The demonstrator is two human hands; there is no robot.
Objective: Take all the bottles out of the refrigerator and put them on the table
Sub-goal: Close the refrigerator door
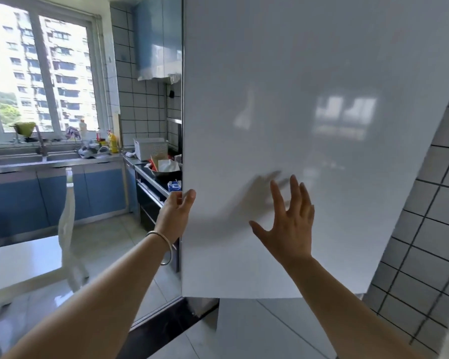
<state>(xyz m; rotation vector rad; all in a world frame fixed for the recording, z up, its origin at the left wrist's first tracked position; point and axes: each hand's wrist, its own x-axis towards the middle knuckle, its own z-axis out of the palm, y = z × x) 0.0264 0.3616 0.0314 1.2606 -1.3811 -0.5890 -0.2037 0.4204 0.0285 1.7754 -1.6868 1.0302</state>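
The white refrigerator door (309, 112) fills the middle and right of the view and hides the inside, so no bottles show. My left hand (175, 213) grips the door's left edge, thumb on the front and fingers curled behind it. My right hand (289, 224) is held up in front of the door face with fingers spread and straight; its shadow falls on the door, and I cannot tell if it touches. A white table (18, 260) stands at the lower left.
A white chair (66, 229) stands beside the table. Blue cabinets with a steel sink (18, 160) run under the window. A counter (153, 172) left of the refrigerator carries a white basket, a bowl and cartons. A tiled wall (430, 216) closes the right side.
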